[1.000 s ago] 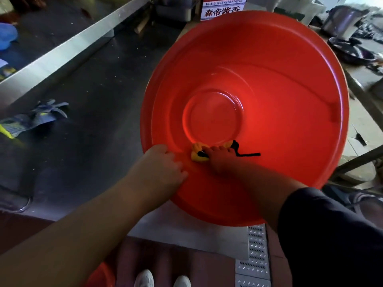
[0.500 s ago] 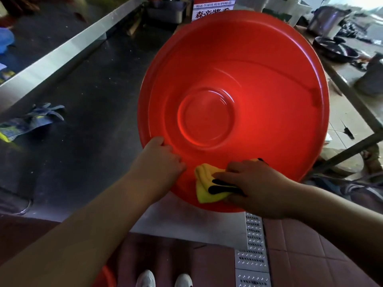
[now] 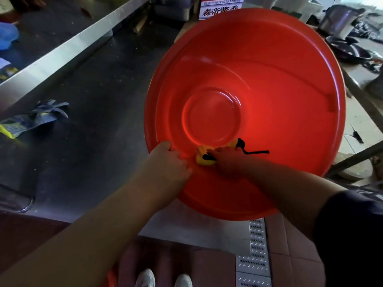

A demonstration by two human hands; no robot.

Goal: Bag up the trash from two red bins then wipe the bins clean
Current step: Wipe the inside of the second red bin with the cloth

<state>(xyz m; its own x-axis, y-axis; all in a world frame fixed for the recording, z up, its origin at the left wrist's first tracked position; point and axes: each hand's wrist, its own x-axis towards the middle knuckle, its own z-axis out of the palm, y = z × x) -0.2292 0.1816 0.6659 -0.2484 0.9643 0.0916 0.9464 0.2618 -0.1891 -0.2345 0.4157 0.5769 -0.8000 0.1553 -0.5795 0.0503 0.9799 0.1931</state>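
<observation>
Round red plastic bin (image 3: 269, 90) lay tipped nearward on the steel table (image 3: 93, 121). Left hand (image 3: 165, 164) clutched its near rim; right hand (image 3: 230, 162) inside held a yellow cloth (image 3: 201, 158) on the wall, base just beyond.

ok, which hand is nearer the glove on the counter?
Left. The left hand grips the bin rim, right of the glove; the right hand is farther right, holding the cloth inside.

surface: dark steel counter (image 3: 93, 125) | left part: one grey-blue glove (image 3: 37, 119) with yellow cuff, lying flat | right end: red bin (image 3: 279, 83), tipped with its mouth toward the person | back edge: raised steel ledge (image 3: 62, 48)
</observation>
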